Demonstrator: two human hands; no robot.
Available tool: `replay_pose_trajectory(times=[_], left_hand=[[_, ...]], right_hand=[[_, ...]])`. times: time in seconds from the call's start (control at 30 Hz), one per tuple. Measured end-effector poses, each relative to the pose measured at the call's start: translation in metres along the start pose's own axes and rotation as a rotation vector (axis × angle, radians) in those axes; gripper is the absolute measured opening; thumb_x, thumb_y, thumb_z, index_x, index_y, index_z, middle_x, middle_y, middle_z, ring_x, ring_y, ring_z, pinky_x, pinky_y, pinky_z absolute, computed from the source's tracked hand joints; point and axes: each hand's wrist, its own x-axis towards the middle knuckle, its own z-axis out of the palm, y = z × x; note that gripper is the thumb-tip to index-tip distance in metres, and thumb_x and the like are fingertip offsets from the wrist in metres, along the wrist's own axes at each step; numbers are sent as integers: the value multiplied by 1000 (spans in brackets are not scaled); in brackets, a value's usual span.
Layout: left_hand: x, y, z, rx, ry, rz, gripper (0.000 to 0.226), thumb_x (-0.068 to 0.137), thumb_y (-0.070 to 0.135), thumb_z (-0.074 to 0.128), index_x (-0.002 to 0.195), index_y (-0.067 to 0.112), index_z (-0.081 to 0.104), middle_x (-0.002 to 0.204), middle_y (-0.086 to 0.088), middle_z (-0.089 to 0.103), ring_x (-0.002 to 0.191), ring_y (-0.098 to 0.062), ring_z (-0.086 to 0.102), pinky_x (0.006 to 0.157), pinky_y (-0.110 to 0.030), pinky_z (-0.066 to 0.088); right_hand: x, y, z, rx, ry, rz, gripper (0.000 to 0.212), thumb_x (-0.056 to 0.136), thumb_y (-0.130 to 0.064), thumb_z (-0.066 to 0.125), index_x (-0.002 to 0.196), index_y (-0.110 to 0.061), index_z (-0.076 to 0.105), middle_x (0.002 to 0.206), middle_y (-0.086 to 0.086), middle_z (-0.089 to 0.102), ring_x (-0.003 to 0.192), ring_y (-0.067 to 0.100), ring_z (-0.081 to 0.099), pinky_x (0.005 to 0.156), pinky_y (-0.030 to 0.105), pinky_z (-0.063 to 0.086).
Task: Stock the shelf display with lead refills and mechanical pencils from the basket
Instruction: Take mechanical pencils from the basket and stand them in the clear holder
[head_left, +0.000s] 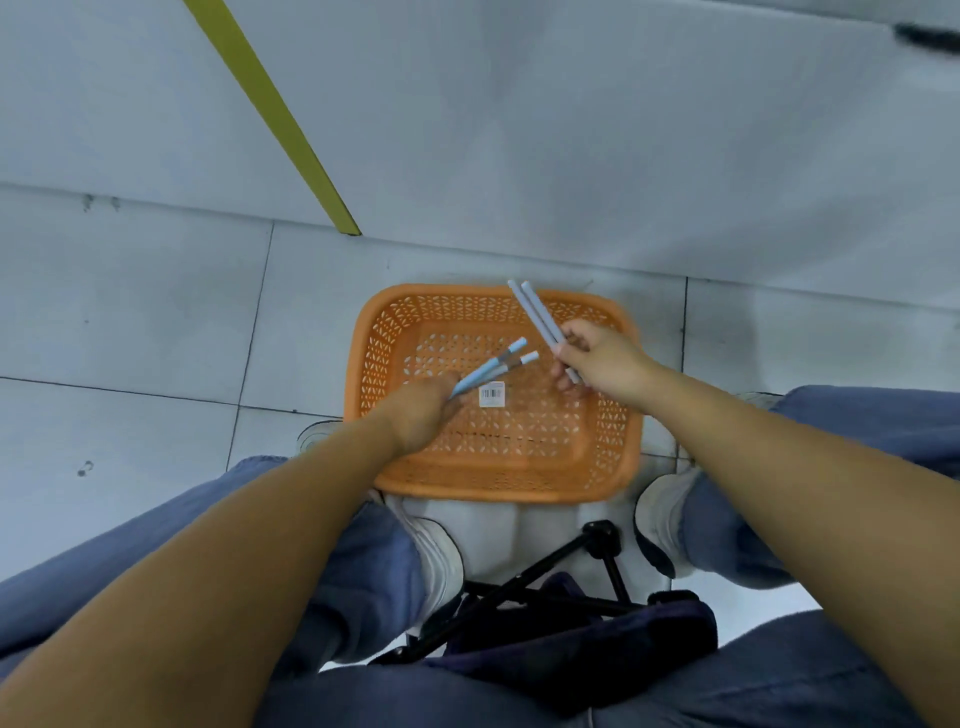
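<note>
An orange perforated basket (613, 447) sits on the floor between my feet, with only a barcode label (491, 394) on its bottom. Over its left half, my left hand (422, 413) is shut on two light blue mechanical pencils (493, 366) whose tips point up and right. My right hand (597, 358) hovers above the basket's right side. It grips two pale lilac mechanical pencils (535, 314) that slant up and left past the far rim. The shelf display is out of view.
Grey floor tiles surround the basket. A pale wall panel with a diagonal yellow strip (270, 111) rises beyond it. A dark folding stool frame (561, 582) stands under me, between my white shoes (660, 519) and blue trouser legs.
</note>
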Motion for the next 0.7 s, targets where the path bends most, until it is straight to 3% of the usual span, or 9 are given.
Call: replay_pose_trajectory(times=[0.13, 0.23, 0.3, 0.37, 0.43, 0.57, 0.7], left_hand=[[-30, 41, -39, -155, 267, 60, 24, 106, 35, 44, 95, 16, 53, 72, 0, 53, 66, -22, 52, 64, -37, 40], [-61, 82, -70, -341, 454, 129, 27, 106, 37, 45, 82, 24, 51, 61, 2, 55, 54, -17, 54, 57, -35, 44], [-84, 117, -94, -538, 547, 223, 26, 107, 33, 44, 85, 21, 51, 58, 5, 56, 52, -12, 56, 56, -29, 49], [-107, 153, -114, -767, 576, 325, 19, 107, 29, 45, 99, 17, 57, 61, 5, 53, 55, -12, 53, 59, -27, 51], [-129, 189, -131, -872, 579, 404, 18, 105, 35, 47, 111, 27, 62, 62, 8, 52, 57, -10, 52, 62, -23, 52], [-164, 246, -160, -904, 605, 531, 24, 102, 40, 53, 86, 27, 64, 60, 5, 57, 55, -9, 55, 54, -21, 46], [-186, 281, -196, -866, 690, 566, 21, 100, 37, 59, 86, 26, 69, 56, 9, 60, 54, -9, 55, 49, -19, 42]], right_hand=[[-40, -46, -25, 40, 52, -170, 9, 102, -18, 45, 109, -16, 51, 81, 7, 66, 67, 19, 62, 55, 27, 48], [-82, -77, -52, 101, 75, -291, 17, 102, -13, 46, 117, -8, 51, 83, 7, 66, 68, 17, 65, 56, 23, 50], [-114, -101, -70, 170, 74, -387, 19, 101, -9, 47, 119, -2, 50, 84, 10, 66, 71, 18, 66, 59, 24, 53], [-147, -124, -83, 222, 66, -488, 20, 100, -8, 49, 119, -1, 51, 88, 13, 67, 76, 19, 67, 62, 25, 55], [-179, -146, -91, 245, 66, -589, 19, 98, -8, 52, 116, -1, 54, 90, 15, 69, 78, 18, 67, 68, 28, 56], [-231, -184, -104, 234, 58, -757, 14, 98, -9, 52, 109, -1, 57, 84, 9, 71, 77, 18, 65, 70, 30, 55], [-263, -215, -124, 214, 101, -851, 13, 96, -11, 57, 106, -5, 64, 87, 9, 74, 76, 22, 69, 68, 30, 55]])
